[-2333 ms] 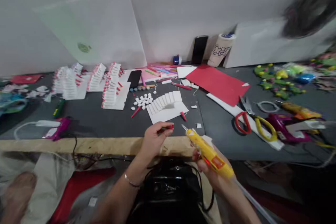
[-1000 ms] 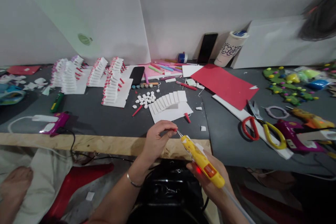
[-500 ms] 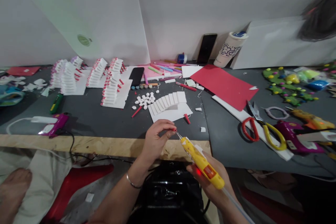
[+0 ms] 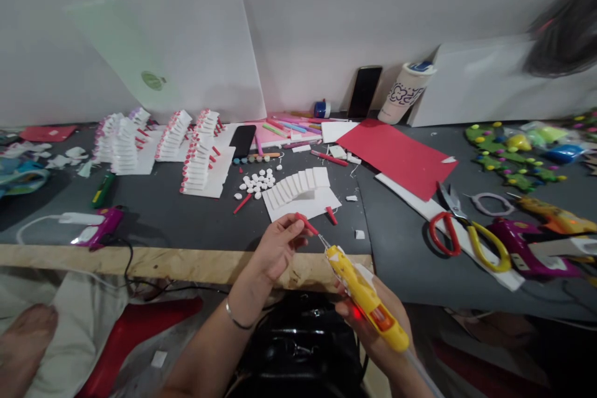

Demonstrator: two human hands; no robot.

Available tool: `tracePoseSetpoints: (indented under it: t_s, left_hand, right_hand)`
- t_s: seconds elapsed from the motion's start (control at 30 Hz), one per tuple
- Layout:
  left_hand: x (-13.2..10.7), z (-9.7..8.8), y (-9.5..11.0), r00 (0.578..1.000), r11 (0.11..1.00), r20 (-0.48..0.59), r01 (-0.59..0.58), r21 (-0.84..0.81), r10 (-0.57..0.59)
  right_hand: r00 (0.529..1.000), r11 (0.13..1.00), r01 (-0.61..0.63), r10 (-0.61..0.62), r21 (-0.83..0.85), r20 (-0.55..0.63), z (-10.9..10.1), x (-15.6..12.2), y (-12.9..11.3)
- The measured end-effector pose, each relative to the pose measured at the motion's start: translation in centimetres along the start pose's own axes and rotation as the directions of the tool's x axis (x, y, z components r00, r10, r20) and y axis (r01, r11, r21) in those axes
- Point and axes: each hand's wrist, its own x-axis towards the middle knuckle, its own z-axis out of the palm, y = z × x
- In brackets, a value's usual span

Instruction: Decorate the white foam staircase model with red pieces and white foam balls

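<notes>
Between the thumb and fingers of my left hand (image 4: 280, 242) is a thin red stick (image 4: 308, 224), pointing down to the right. Its lower end meets the metal tip of a yellow hot glue gun (image 4: 366, 295), whose red light glows. My right hand (image 4: 380, 323) is wrapped around that gun. Just beyond my hands lies a white card (image 4: 305, 205) bearing a curved row of white strips (image 4: 298, 185). Round white pieces (image 4: 256, 183) are heaped left of it. Two more red sticks lie nearby, one at the left (image 4: 242, 203) and one on the card's right edge (image 4: 331, 216).
Finished-looking white fans with red tips (image 4: 198, 161) stand at the left. Scissors (image 4: 452, 217), a red sheet (image 4: 396, 155) and a purple power strip (image 4: 532, 252) lie right. A phone (image 4: 365, 92) and a white tumbler (image 4: 405, 93) lean at the back wall.
My left hand has turned so that the red stick now shows along its length, where only its end showed before. The glue gun has shifted slightly right and down, its tip still at the stick.
</notes>
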Motion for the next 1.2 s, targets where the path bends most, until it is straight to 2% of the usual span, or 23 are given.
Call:
tracePoseSetpoints:
  t_s: [0.13, 0.23, 0.47, 0.57, 0.7, 1.2]
  left_hand:
    - [0.0, 0.1, -0.3, 0.986, 0.968, -0.013, 0.161, -0.194, -0.167]
    - [-0.2, 0.2, -0.4, 0.973, 0.940, -0.016, 0.220, -0.259, -0.232]
    - [-0.7, 0.7, -0.4, 0.967, 0.927, -0.019, 0.239, -0.290, -0.255]
    - [-0.7, 0.7, -0.4, 0.962, 0.917, -0.009, 0.257, -0.306, -0.272]
    - [-0.8, 0.7, -0.5, 0.964, 0.923, 0.002, 0.257, -0.285, -0.268]
    - [-0.7, 0.9, -0.3, 0.955, 0.904, -0.006, 0.280, -0.325, -0.298]
  right_hand:
    - [1.000, 1.000, -0.003, 0.003, -0.001, -0.003, 0.0, 0.0, 0.2]
    - [1.000, 1.000, -0.008, 0.008, -0.004, 0.008, 0.1, 0.0, 0.3]
    - [1.000, 0.999, 0.024, -0.025, -0.041, -0.013, 0.4, 0.1, 0.5]
    - [0.998, 0.993, 0.068, -0.067, -0.100, 0.016, 0.1, 0.3, 0.2]
    - [0.994, 0.978, 0.105, -0.108, -0.182, -0.002, 0.0, 0.6, -0.2]
    - [0.987, 0.953, 0.156, -0.157, -0.259, 0.017, -0.2, 0.8, -0.4]
